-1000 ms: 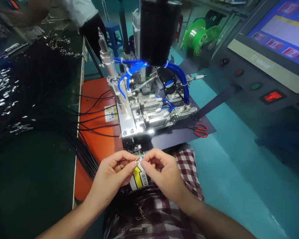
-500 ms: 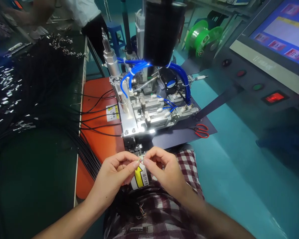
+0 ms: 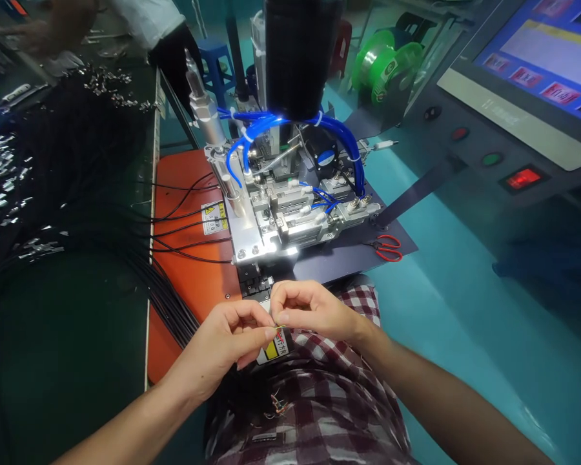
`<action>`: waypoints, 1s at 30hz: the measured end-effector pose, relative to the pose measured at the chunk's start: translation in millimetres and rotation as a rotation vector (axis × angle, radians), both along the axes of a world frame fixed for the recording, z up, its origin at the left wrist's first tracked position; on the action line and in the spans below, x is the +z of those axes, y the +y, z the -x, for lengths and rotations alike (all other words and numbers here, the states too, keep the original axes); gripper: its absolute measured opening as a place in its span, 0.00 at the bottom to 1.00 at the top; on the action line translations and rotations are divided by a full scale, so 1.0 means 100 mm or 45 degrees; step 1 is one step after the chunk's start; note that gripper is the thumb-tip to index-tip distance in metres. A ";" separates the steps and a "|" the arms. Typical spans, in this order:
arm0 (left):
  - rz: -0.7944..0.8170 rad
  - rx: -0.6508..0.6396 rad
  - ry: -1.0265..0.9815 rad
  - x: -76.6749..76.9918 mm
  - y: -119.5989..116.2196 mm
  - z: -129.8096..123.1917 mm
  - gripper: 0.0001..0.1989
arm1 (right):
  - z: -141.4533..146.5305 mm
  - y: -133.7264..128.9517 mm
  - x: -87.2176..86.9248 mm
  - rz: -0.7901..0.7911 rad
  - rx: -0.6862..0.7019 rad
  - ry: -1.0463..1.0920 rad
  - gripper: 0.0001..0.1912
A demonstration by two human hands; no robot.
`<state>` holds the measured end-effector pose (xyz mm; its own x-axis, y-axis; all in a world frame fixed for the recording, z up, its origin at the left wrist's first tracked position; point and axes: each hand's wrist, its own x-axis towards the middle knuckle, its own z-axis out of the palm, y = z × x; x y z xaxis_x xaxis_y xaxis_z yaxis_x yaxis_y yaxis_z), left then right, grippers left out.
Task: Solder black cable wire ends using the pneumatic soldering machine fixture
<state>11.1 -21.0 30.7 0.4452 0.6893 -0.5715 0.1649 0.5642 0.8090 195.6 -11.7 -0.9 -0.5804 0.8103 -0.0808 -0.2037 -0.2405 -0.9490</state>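
Note:
Thin yellowish wires [image 3: 281, 327] show between my two hands, just in front of the machine's near end. My left hand [image 3: 230, 332] pinches them between thumb and forefinger. From the other side my right hand [image 3: 307, 307] closes thumb and fingertips on the same wires, its fingertips touching those of my left hand. How many wires there are is too small to tell. Below the fingers is a white label with a yellow arrow [image 3: 271, 352]. Metal clamps and blue air hoses make up the machine [image 3: 290, 229] beyond my hands.
Black cables [image 3: 174, 316] run over the orange board [image 3: 179, 187] from a dark heap [image 3: 91, 148] on the left table. Red-handled snips [image 3: 388, 248] lie on the machine's base. A control panel [image 3: 508, 129] stands right; a green spool [image 3: 387, 61] and another person [image 3: 159, 26] are behind.
My right hand has turned flatter and its fingers now lie over the tips of my left hand's. The view has shifted slightly, moving the machine a little to the left.

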 end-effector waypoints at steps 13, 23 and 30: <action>-0.177 0.213 0.103 -0.01 -0.10 -0.09 0.11 | 0.12 -0.28 0.11 0.303 -0.480 -0.274 0.08; -0.084 0.245 0.024 -0.04 -0.09 -0.05 0.09 | 0.25 -0.28 0.07 0.310 -0.580 -0.162 0.06; -0.081 0.279 0.026 -0.08 -0.11 -0.04 0.10 | 0.29 -0.26 0.02 0.380 -0.589 -0.083 0.07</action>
<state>15.4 -32.0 23.0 0.2697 0.8033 -0.5310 0.0608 0.5362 0.8419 166.8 -37.4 0.9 -0.1554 0.9160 -0.3699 -0.2951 -0.4004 -0.8675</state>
